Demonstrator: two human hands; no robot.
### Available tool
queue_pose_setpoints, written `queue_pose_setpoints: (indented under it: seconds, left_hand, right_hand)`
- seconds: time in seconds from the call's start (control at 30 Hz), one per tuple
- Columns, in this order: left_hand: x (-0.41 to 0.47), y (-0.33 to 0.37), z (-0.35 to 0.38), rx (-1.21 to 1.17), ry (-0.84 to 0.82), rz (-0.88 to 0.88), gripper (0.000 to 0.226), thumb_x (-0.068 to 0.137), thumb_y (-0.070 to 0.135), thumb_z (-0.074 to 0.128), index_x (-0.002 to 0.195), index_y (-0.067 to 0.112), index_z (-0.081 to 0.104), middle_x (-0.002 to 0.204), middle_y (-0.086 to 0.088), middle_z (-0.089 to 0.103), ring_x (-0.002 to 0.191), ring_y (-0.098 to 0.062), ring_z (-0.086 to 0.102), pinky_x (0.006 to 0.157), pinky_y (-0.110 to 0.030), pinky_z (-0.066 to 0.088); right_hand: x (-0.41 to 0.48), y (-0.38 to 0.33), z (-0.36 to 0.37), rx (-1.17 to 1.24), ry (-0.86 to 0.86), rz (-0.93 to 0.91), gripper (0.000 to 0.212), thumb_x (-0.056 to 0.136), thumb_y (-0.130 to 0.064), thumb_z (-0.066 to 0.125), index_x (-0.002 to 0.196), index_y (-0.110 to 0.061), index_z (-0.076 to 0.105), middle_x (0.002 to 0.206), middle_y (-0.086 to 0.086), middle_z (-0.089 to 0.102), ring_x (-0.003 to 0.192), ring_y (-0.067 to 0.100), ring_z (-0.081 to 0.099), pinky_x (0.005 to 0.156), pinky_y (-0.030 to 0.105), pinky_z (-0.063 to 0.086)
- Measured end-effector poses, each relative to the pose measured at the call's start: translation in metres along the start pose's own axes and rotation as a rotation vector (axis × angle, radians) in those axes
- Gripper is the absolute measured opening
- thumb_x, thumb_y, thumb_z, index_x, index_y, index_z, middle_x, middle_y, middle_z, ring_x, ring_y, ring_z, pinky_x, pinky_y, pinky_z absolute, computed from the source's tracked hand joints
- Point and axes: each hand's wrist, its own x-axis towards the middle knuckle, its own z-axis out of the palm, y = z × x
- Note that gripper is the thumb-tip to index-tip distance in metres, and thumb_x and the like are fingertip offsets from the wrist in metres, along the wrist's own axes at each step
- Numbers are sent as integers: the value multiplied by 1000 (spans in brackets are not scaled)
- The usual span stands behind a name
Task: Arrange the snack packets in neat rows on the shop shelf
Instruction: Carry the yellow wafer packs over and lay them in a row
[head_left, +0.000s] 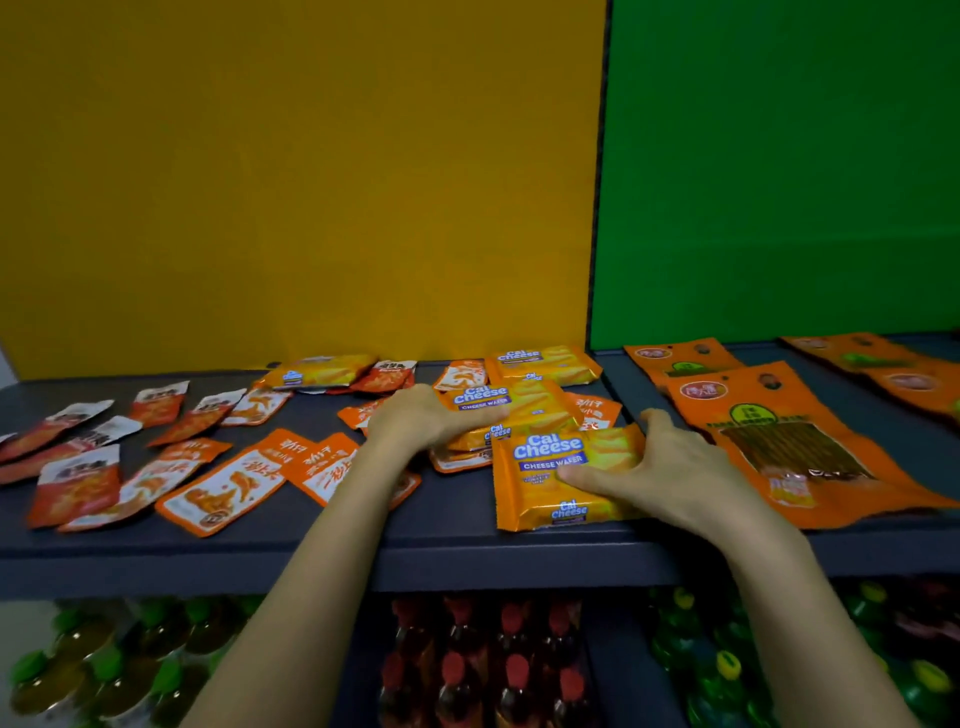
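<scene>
Yellow and green walls stand behind a dark shelf. Right of the middle of the frame, the right hand grips the front wafer pack. Its thumb lies on top and its fingers curl at the pack's right edge. That pack lies flat near the front edge of the shelf.

Up and to the left, the left hand rests with fairly straight fingers on a second wafer pack. It presses on the pack and does not grip it. This pack sits on a small messy heap of packs and packets. More wafer packs lie at the back by the yellow wall.

The wafer packs look light. Their shiny wrap is likely slippery, and the wafers inside would probably crack if squeezed. It seems best to hold each one softly by its two long sides and slide it, not pinch the middle.

Farther left, small orange packets and red and white packets lie scattered and crooked. They look thin and floppy. On the right, under the green wall, lie big orange bags. Bottles stand on the level below.
</scene>
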Motion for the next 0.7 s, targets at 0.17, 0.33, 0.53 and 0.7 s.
queue_pose_setpoints:
  seconds: [0.17,0.33,0.53,0.7]
  left_hand:
    - [7,-2,-1,-255,-134,91,41,62,58,74,65,24,51,66,10,56,63,-6,53,53,-23,40]
    - [13,-6,5,-463,-76,165,75,56,39,86,116,8,55,113,-5,65,101,-23,62,91,-41,51]
    - [9,-6,0,-881,-99,178,30,59,10,85,78,16,62,69,2,71,52,-6,67,44,-18,51]
    - [2,-6,-7,-1045,-163,214,15,77,12,72,90,12,64,93,-14,70,63,-15,68,58,-29,58]
  right_hand:
    - [1,-1,-1,119,-51,47,120,32,-85,56,128,-14,39,126,4,52,113,24,52,78,31,41]
    - [-2,-2,-5,230,-74,67,91,35,-77,69,105,-19,55,107,-5,62,97,16,58,83,34,49]
    - [-8,1,-7,472,-2,64,57,50,-50,84,95,-22,61,96,-9,66,88,10,62,72,27,49]
    - [-17,2,-7,640,88,53,33,63,-37,82,81,-27,56,89,-10,67,81,5,63,64,19,48]
